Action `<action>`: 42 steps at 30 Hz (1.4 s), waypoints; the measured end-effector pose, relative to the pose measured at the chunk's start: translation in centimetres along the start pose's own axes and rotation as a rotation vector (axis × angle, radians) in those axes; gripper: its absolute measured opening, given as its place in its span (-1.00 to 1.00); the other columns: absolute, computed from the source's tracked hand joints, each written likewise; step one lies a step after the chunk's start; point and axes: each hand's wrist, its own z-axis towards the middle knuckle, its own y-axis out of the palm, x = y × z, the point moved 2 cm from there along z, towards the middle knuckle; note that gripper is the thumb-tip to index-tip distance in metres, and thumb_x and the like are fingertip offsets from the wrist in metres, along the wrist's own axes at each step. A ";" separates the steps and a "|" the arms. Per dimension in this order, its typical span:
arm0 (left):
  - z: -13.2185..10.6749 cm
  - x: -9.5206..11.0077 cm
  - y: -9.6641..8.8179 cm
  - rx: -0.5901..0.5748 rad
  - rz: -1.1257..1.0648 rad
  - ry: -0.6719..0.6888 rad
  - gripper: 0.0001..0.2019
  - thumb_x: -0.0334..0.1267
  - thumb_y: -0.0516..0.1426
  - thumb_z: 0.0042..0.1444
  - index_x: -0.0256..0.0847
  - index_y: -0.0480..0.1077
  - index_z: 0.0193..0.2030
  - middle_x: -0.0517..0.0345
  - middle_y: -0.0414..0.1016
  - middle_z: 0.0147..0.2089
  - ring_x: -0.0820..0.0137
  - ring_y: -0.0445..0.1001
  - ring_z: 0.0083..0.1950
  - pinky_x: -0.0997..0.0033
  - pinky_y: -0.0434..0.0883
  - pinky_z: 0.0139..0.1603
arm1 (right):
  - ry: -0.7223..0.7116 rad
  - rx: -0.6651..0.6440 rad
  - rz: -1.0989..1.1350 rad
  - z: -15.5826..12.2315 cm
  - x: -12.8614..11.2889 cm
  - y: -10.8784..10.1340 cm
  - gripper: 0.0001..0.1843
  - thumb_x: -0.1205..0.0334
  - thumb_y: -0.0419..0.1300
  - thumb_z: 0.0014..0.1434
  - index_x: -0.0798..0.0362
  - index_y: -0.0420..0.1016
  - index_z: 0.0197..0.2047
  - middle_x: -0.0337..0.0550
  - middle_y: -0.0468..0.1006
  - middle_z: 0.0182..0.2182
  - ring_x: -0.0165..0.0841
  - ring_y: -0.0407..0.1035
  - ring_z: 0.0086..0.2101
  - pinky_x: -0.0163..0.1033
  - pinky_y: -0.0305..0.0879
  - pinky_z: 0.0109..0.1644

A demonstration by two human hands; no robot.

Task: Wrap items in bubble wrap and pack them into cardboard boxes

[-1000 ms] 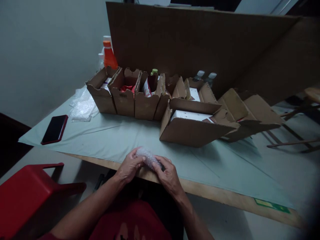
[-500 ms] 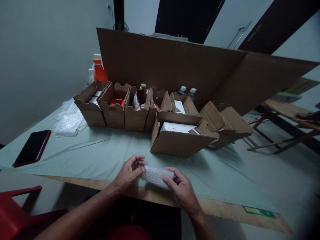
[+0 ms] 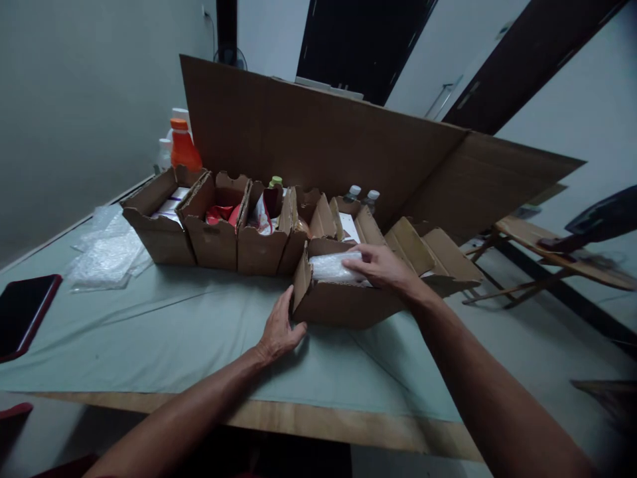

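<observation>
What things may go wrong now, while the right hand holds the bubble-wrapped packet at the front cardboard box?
The long, clear bubble-wrapped packet, held by the right hand at the opening of the front brown cardboard box, might catch on its rim. The box might also slide on the pale green cloth if pushed, since the left hand is only at its left end.
</observation>
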 end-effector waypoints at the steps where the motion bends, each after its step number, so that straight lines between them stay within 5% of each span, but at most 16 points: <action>1: -0.1 0.0 -0.1 -0.005 0.007 0.009 -0.13 -0.29 0.18 -0.03 -0.30 -0.01 0.45 -0.27 0.16 0.43 -0.03 0.16 0.44 -0.13 0.11 0.45 | -0.007 -0.047 -0.112 0.7 -0.5 0.2 -0.68 -0.04 0.28 0.10 0.09 0.55 -0.40 -0.27 0.41 -0.64 -0.41 0.28 -0.60 -0.33 0.11 -0.53; 4: -0.2 0.3 -0.3 -0.029 0.025 0.037 -0.13 -0.29 0.16 -0.02 -0.32 -0.02 0.46 -0.27 0.16 0.42 -0.01 0.18 0.43 -0.13 0.12 0.45 | -0.074 -0.059 -0.475 2.2 -2.9 1.1 -0.76 0.08 0.28 0.12 0.05 0.53 -0.47 -0.22 0.43 -0.64 -0.36 0.34 -0.57 -0.31 0.09 -0.49; 8: -0.1 0.7 -0.1 0.009 0.043 0.084 -0.13 -0.31 0.15 -0.03 -0.34 -0.03 0.46 -0.28 0.14 0.43 -0.02 0.16 0.44 -0.14 0.12 0.44 | -0.025 -0.136 -0.769 3.8 -5.6 4.1 -0.88 0.21 0.29 0.12 0.07 0.61 -0.32 0.01 0.62 -0.38 -0.15 0.51 -0.30 -0.21 0.27 -0.31; 12: -0.2 0.9 0.1 0.041 0.057 0.148 -0.13 -0.34 0.13 -0.03 -0.31 -0.04 0.47 -0.24 0.11 0.45 0.02 0.11 0.47 -0.10 0.10 0.46 | -0.016 -0.227 -0.759 4.7 -5.8 6.2 -0.76 0.28 0.26 0.15 0.09 0.60 -0.10 0.05 0.67 -0.17 -0.15 0.54 -0.16 -0.22 0.36 -0.16; 17: -0.3 0.8 0.3 0.041 0.061 0.177 -0.12 -0.35 0.13 -0.04 -0.27 -0.04 0.47 -0.19 0.12 0.46 0.03 0.11 0.47 -0.08 0.10 0.46 | -0.028 -0.365 -0.750 4.1 -5.6 5.4 -0.69 0.28 0.17 0.22 0.06 0.58 0.01 -0.09 0.68 -0.13 -0.29 0.55 -0.20 -0.36 0.35 -0.19; 24: -0.4 0.8 0.3 0.042 0.078 0.175 -0.13 -0.36 0.13 -0.04 -0.23 -0.02 0.47 -0.15 0.15 0.45 0.04 0.13 0.47 -0.09 0.13 0.46 | 0.006 -0.343 -0.910 4.3 -6.5 6.6 -0.70 0.34 0.15 0.22 0.15 0.64 -0.05 0.21 0.65 -0.07 -0.05 0.55 -0.07 -0.15 0.39 -0.10; 29: -0.5 0.9 0.1 0.046 0.099 0.173 -0.16 -0.35 0.13 -0.02 -0.24 0.01 0.46 -0.19 0.13 0.46 0.04 0.11 0.48 -0.09 0.12 0.46 | -0.044 -0.293 -0.913 4.2 -6.3 6.5 -0.72 0.31 0.16 0.25 0.14 0.64 -0.04 0.18 0.66 -0.07 -0.04 0.55 -0.06 -0.12 0.40 -0.08; 32: -0.6 1.0 0.0 0.053 0.107 0.178 -0.16 -0.35 0.13 -0.01 -0.24 0.00 0.47 -0.20 0.10 0.46 0.04 0.09 0.48 -0.07 0.11 0.46 | -0.092 -0.116 -0.809 1.5 -5.9 4.1 -0.71 0.18 0.17 0.30 0.04 0.61 0.02 0.03 0.67 -0.08 -0.09 0.55 -0.09 -0.11 0.39 -0.05; 36: -0.9 1.1 -0.6 0.071 0.097 0.178 -0.16 -0.36 0.14 0.01 -0.17 -0.01 0.47 -0.15 0.08 0.47 0.05 0.08 0.49 -0.08 0.10 0.46 | -0.210 0.563 -0.454 -6.9 -3.0 -0.4 -0.76 0.11 0.16 0.32 -0.03 0.63 -0.10 -0.13 0.69 -0.17 -0.20 0.55 -0.19 -0.12 0.40 -0.03; 39: -1.5 1.2 -1.4 0.097 0.080 0.126 -0.17 -0.35 0.14 0.05 -0.13 -0.03 0.48 -0.14 0.08 0.48 0.05 0.08 0.49 -0.13 0.10 0.45 | -0.066 0.953 -0.251 -13.5 2.8 -2.0 -0.75 0.05 0.20 0.27 -0.01 0.62 -0.14 -0.10 0.67 -0.23 -0.21 0.54 -0.19 -0.07 0.41 0.01; 42: -1.5 1.8 -2.0 0.119 0.065 0.054 -0.17 -0.33 0.14 0.09 -0.07 -0.08 0.50 -0.10 0.03 0.50 0.06 0.04 0.50 -0.13 0.08 0.46 | 0.113 0.927 -0.056 -15.8 9.4 -0.9 -0.59 -0.05 0.26 0.15 0.03 0.56 -0.03 0.00 0.65 -0.13 -0.16 0.54 -0.18 -0.04 0.45 -0.08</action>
